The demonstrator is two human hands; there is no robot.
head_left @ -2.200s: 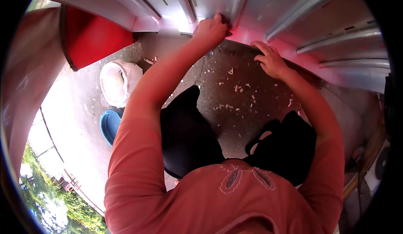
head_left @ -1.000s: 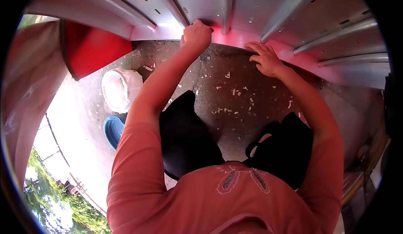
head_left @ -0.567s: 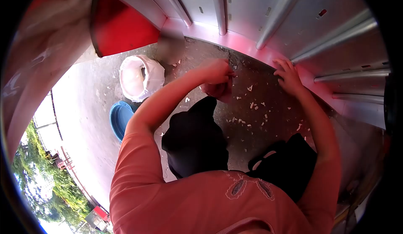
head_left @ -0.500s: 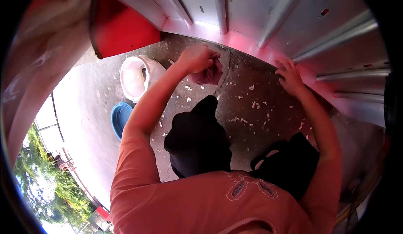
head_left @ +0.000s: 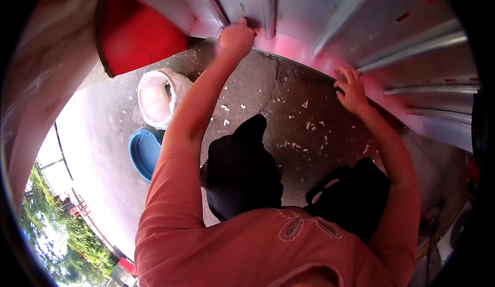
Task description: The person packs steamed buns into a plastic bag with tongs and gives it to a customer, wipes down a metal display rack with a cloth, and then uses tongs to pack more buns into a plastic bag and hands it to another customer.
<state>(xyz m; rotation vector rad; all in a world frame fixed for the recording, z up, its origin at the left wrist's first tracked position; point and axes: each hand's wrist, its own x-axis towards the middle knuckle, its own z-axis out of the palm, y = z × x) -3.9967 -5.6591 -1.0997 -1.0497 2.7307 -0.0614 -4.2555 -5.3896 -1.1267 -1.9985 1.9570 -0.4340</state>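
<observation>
My left hand (head_left: 237, 40) is closed and pressed against the lower ledge of a silvery metal panel (head_left: 301, 9), one finger pointing up along it. The maroon cloth it held a moment earlier is hidden behind the hand; none of it lies on the floor below. Farther right, my right hand (head_left: 352, 92) rests its fingertips on the same ledge (head_left: 330, 63), fingers apart and slightly bent, holding nothing. Metal tubes (head_left: 269, 9) run up the panel between and beyond the hands.
A white-lined bucket (head_left: 157, 99) and a blue basin (head_left: 145, 154) stand at left on the concrete floor (head_left: 258, 81). White scraps (head_left: 312, 125) litter the floor beneath me. A red sheet (head_left: 139, 34) hangs at upper left. My dark-clothed legs are below.
My left hand has moved up from above the floor to the panel's ledge, and the maroon cloth has gone out of sight. My right hand stays at the ledge, barely shifted.
</observation>
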